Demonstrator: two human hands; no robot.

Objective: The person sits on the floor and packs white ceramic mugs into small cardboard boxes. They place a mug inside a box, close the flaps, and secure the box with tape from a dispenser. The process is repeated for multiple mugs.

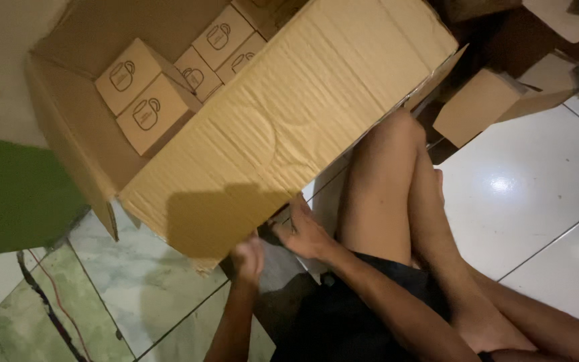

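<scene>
1. Nearest me, the person sits on the tiled floor [537,194] in dark shorts, one bare knee raised between the arms and the right of the scene.

2. The left hand [248,257] sits under the near corner of the big cardboard box [289,134]. It is blurred and curled, and I cannot tell whether its fingers grip the edge or only press against it.

3. The right hand [306,234] is just beside it, a little farther and to the right, fingers bent and closed around something small and dark at the box's lower edge; what it is, I cannot make out.

4. The box rises up and to the left from both hands, tipped on its side, its long axis running from near left to far right. Both hands touch the same near corner; neither is clearly nearer.

5. Inside its open mouth, far left, small cartons [147,100] printed with a mug outline are stacked close together.

6. Farthest right, a smaller open carton [484,100] lies on the floor, well apart from the hands.
</scene>
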